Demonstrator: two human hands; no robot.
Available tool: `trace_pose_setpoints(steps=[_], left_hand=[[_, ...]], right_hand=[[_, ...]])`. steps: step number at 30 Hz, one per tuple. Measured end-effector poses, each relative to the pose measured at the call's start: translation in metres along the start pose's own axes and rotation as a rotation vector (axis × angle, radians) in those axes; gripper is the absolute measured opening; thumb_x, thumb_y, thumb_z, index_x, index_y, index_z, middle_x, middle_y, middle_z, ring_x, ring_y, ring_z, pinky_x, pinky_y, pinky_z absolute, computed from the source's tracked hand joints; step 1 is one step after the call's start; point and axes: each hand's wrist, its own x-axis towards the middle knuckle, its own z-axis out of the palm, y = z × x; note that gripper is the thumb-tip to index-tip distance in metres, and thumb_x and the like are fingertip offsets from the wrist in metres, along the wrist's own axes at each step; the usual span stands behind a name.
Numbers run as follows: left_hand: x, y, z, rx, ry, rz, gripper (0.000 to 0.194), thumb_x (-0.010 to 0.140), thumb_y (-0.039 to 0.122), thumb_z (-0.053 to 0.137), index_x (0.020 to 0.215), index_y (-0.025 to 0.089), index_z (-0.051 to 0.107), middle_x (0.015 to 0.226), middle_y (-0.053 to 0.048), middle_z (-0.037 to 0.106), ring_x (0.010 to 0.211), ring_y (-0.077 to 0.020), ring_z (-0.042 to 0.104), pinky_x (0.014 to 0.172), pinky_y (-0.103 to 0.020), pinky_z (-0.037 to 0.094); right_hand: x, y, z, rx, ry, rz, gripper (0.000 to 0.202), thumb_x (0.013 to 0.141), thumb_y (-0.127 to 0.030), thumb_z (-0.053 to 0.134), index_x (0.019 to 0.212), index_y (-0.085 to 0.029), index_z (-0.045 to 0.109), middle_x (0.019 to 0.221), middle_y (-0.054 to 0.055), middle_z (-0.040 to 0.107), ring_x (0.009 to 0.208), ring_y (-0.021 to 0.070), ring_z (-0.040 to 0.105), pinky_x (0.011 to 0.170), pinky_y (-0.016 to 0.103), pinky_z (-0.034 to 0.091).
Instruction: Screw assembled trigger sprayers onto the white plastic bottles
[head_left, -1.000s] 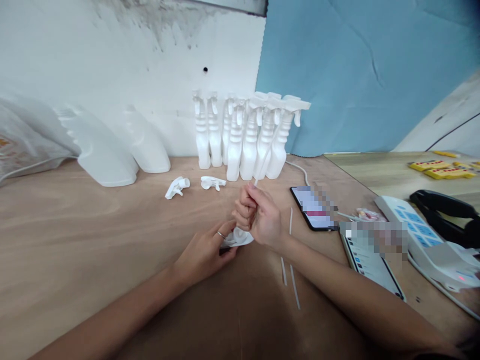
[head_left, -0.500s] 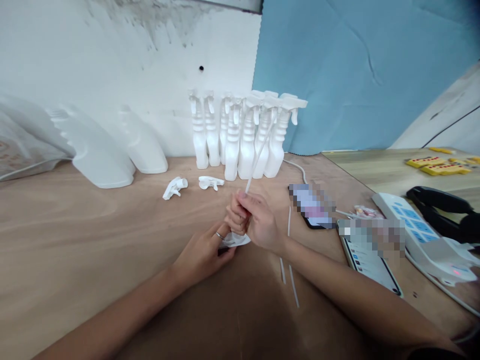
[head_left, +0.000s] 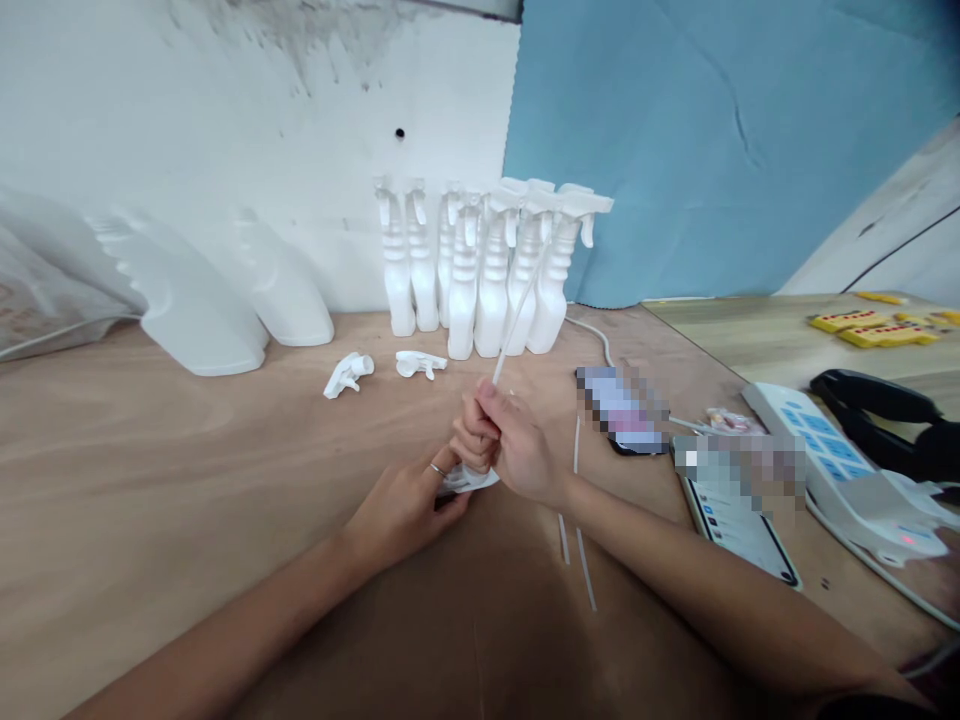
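My left hand (head_left: 405, 505) grips a white spray trigger head (head_left: 469, 480) against the wooden table (head_left: 187, 470); a ring shows on one finger. My right hand (head_left: 514, 445) is closed around a thin white dip tube (head_left: 517, 315) that sticks up and away from my fist, its lower end at the trigger head. Several assembled white spray bottles (head_left: 487, 270) stand in a cluster by the wall behind my hands. Two loose trigger heads (head_left: 349, 373) (head_left: 420, 363) lie in front of them.
Loose white tubes (head_left: 577, 520) lie right of my hands. Two phones (head_left: 619, 410) (head_left: 739, 505), a white power strip (head_left: 840, 465) and a black tool (head_left: 892, 415) sit to the right. Large white bottles (head_left: 217, 300) and a plastic bag (head_left: 37, 300) lie at left.
Both hands stay together on the trigger head and tube. The tube's free end reaches slightly higher now; the view has shifted a little.
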Motion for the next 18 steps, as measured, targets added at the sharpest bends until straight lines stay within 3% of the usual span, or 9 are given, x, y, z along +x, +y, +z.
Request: trace_pose_setpoints(steps=[6,12,18], left_hand=[[0.0017,-0.0051,0.0042,0.015,0.020,0.012,0.018,0.092,0.028,0.053,0.110,0.025,0.051,0.081,0.002,0.066,0.063,-0.0165,0.061,0.059,-0.025,0.043],[0.0005,-0.0030,0.0010,0.014,0.005,0.035,0.019,0.090,0.023,0.053,0.109,0.025,0.049,0.080,0.002,0.064,0.065,-0.0172,0.062,0.059,-0.025,0.042],[0.0025,-0.0039,0.0016,0.004,-0.011,0.045,0.019,0.090,0.026,0.054,0.107,0.023,0.048,0.083,0.001,0.064,0.066,-0.0178,0.062,0.060,-0.026,0.044]], right_hand=[[-0.0008,0.0082,0.0041,-0.075,0.019,-0.018,0.056,0.092,-0.065,0.053,0.062,-0.022,0.034,0.055,-0.009,0.022,0.045,0.0071,0.018,0.042,0.023,0.012],[0.0012,0.0049,0.0061,0.084,0.178,-0.024,0.059,0.090,-0.067,0.055,0.060,-0.022,0.028,0.050,-0.011,0.019,0.040,0.0054,0.012,0.038,0.019,0.008],[0.0005,0.0057,0.0035,0.123,0.214,-0.025,0.059,0.090,-0.064,0.055,0.059,-0.022,0.027,0.047,-0.012,0.019,0.037,0.0040,0.011,0.035,0.017,0.008]])
